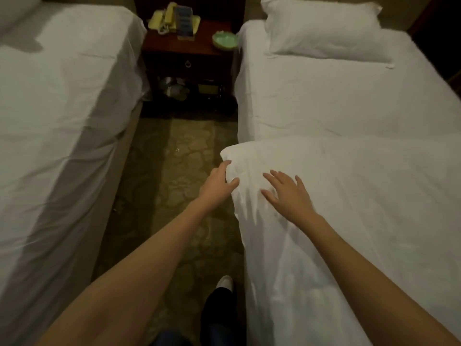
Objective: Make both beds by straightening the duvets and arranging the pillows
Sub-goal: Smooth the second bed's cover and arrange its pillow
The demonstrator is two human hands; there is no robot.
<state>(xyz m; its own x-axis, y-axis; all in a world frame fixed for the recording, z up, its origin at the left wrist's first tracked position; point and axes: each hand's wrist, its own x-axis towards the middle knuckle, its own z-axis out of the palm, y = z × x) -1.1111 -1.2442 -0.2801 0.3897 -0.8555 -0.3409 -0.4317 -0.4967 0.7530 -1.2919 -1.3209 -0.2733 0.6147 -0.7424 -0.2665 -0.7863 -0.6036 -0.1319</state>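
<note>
I stand in the aisle between two beds. On the right bed a white duvet (361, 208) covers the near half, its folded top edge running across the mattress. My left hand (219, 182) touches the duvet's near left corner at the bed's edge, fingers and thumb spread around the fold. My right hand (287, 193) lies flat on the duvet with straight, spread fingers. A white pillow (321, 33) sits at the head of the right bed. The left bed (57, 121) is covered in white; a corner of its pillow (15, 11) shows at the top left.
A dark wooden nightstand (187, 53) stands between the beds, holding a yellow telephone (164, 18), a card stand (184, 21) and a green dish (225, 39). Patterned carpet (174, 183) fills the aisle. My shoe (224, 283) is near the right bed's side.
</note>
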